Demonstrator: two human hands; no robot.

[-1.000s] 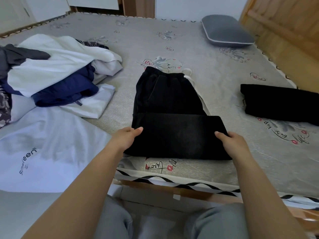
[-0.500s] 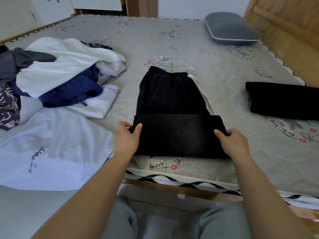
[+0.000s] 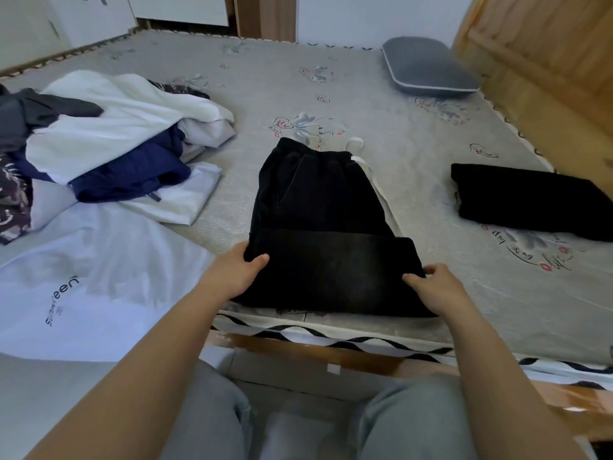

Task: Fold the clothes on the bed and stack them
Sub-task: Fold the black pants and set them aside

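Observation:
Black trousers (image 3: pixel 318 207) lie on the bed (image 3: pixel 381 127), legs folded up over the near half, white drawstring at the waistband. My left hand (image 3: pixel 237 272) grips the left edge of the folded part, thumb on top. My right hand (image 3: pixel 434 287) grips the right edge the same way. A folded black garment (image 3: pixel 527 200) lies flat at the right. An unfolded pile of white, navy and dark clothes (image 3: pixel 109 144) sits at the left.
A white cloth with printed letters (image 3: pixel 86 280) spreads over the near left of the bed. A grey pillow (image 3: pixel 428 66) lies at the far right by the wooden headboard (image 3: pixel 547 61). My knees are below the bed's near edge.
Both hands have slid up the side edges of the folded part and closed round them. The near fold has bunched slightly toward the waistband.

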